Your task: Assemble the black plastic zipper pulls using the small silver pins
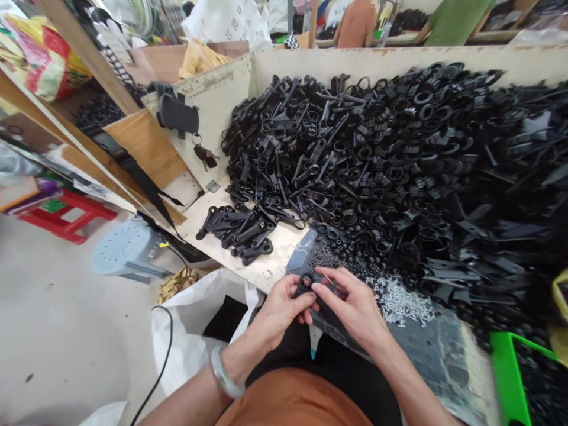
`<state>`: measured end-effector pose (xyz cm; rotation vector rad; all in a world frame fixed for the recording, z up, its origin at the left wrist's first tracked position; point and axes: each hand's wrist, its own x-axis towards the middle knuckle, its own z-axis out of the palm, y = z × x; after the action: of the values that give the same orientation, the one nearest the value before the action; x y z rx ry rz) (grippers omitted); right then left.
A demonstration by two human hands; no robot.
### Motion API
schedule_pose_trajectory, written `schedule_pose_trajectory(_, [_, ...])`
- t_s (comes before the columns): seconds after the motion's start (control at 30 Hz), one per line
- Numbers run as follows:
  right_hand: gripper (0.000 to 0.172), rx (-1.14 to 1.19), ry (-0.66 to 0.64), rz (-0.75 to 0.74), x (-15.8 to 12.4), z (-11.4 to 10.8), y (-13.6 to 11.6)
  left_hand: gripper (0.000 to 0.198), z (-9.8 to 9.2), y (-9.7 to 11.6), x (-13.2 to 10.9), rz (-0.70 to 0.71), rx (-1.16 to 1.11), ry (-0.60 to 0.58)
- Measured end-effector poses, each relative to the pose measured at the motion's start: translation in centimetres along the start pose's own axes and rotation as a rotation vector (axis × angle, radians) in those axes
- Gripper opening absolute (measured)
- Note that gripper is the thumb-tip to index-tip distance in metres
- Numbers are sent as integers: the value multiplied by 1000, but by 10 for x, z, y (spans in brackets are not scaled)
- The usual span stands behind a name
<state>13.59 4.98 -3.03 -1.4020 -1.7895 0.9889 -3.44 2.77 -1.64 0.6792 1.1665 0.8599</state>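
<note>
Centrally, just above the person's lap, a small black part sits between the left hand and the right hand. The left thumb and fingers are closed round it from the left, with a rounded opening showing upward. The right fingers are bent, thumb and index reaching to the part's right edge, a small gap between them; a thin sliver shows there, too blurred to name, and I cannot tell whether these fingers grip anything. So the part lies left of the right fingertips, touching or just beside the thumb, the left hand being the nearer; its long axis is hidden by the left fingers. Silvery fasteners lie heaped just right of the right hand, and a cluster of long black pieces lies beyond the left hand. As for writing, the white bag at the top carries dark printed characters, too unclear to read; the phone holder shows no readable brand.
</note>
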Motion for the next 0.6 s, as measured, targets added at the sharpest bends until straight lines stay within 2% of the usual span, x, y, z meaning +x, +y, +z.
schedule_pose_trajectory(0.1, [30,88,-76,-8,1,1,-3,44,2,0,-4,-31,-13,-39])
schedule_pose_trajectory(0.27, [31,140,-117,-43,1,0,-1,42,0,1,-7,-68,5,-111])
schedule_pose_trajectory(0.53, [31,101,-78,-23,-4,-2,-2,39,-4,-4,-8,-93,33,-144])
schedule_pose_trajectory(0.6, [33,96,-56,11,-8,-7,1,39,-8,-2,-10,-85,82,-118])
